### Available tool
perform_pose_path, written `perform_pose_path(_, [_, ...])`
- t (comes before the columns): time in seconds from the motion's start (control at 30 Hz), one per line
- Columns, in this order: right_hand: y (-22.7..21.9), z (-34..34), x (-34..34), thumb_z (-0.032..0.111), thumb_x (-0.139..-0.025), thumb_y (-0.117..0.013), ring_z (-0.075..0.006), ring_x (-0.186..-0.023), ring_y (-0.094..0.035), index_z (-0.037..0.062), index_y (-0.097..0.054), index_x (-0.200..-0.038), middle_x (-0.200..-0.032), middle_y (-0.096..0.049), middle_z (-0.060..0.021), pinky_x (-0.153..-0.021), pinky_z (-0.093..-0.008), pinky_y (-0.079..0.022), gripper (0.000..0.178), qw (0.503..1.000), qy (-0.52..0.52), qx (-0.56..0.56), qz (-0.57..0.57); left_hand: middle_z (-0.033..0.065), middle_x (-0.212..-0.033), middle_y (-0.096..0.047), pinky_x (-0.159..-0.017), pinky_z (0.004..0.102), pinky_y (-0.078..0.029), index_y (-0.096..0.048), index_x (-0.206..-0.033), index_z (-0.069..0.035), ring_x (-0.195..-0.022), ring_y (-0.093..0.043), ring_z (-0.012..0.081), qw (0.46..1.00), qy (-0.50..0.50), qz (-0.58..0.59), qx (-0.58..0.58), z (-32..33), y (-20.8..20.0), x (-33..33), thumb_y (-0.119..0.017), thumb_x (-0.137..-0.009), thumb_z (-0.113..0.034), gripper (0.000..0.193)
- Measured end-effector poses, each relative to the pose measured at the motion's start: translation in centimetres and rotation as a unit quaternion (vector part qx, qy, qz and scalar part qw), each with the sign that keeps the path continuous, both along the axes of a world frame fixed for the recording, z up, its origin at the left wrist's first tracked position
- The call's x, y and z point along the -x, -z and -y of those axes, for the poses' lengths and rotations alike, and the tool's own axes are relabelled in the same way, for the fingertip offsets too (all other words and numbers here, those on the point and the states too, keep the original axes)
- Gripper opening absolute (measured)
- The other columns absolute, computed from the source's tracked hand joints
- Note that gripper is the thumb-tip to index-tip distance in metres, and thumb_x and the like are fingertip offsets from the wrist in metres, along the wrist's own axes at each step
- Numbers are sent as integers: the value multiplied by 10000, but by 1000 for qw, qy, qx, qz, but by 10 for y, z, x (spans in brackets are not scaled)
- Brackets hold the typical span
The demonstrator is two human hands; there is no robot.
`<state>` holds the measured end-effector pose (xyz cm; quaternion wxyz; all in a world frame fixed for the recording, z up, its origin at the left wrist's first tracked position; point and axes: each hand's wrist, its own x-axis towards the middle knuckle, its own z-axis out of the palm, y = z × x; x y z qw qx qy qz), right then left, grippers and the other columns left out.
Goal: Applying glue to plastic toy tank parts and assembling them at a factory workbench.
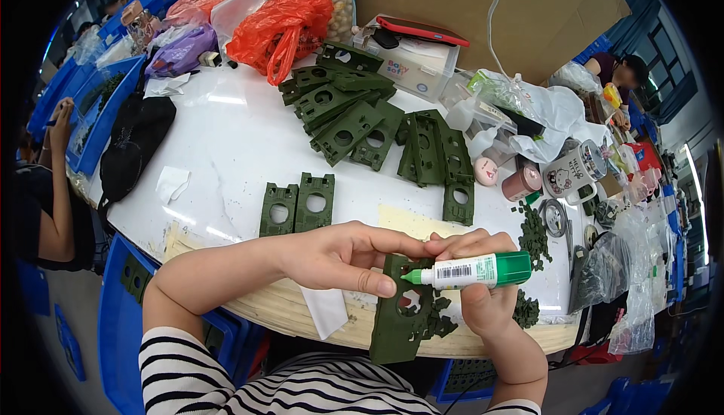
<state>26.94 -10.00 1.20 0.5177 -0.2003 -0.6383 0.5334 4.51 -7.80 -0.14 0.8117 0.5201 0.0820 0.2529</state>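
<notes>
My left hand [337, 258] holds a dark green plastic tank hull piece [394, 330] by its upper end, thumb on its face. The piece is tilted over the table's near edge and has a round hole. In my right hand [484, 311] is a white glue bottle [461, 272] with a green end and a green nozzle. It lies sideways, its tip over the top of the hull piece, close to my left thumb; whether it touches cannot be seen. Small green parts [437, 323] show beside the piece's right edge. Two matching hull pieces [314, 202] lie beyond my left forearm.
A heap of green hull pieces [347, 106] fills the table's far middle, with more hull pieces [434, 151] to its right. Small green parts [534, 238] form a pile at right, near a mug [569, 177]. A black cap [136, 143] and red bag [279, 26] lie left and back.
</notes>
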Motion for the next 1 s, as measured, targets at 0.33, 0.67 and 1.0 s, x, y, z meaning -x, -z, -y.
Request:
perform_pose_path(0.33, [-1, 0, 0, 304, -834, -692, -291, -1012, -597, 18, -485, -1056, -980, -593, -162, -983, -477, -421, 417, 1000, 1, 2, 2, 105, -1287, -500, -917, 282, -446, -341, -1387, 32, -1081, -533, 123, 999, -13, -18, -32, -1, 5, 1, -593, -912, -145, 566])
perform_pose_path(0.67, [-3, -1, 0, 360, -883, -611, -297, -982, -610, 3, -454, -1029, -943, -577, -169, -940, -472, -464, 416, 1000, 14, 20, -15, 121, -1335, -468, -974, 315, -419, -325, -1396, 27, -1146, -510, 156, 1000, -1, -7, -18, -1, -2, 1, -592, -907, -120, 576])
perform_pose_path(1.0, [-12, -5, -7, 351, -910, -567, -305, -930, -629, 2, -422, -1030, -952, -506, -147, -859, -465, -521, 397, 999, 47, 11, -15, 139, -1410, -396, -1024, 362, -393, -328, -1396, 21, -1248, -435, 191, 1000, -9, 27, 3, -3, -7, 4, -582, -896, -61, 567])
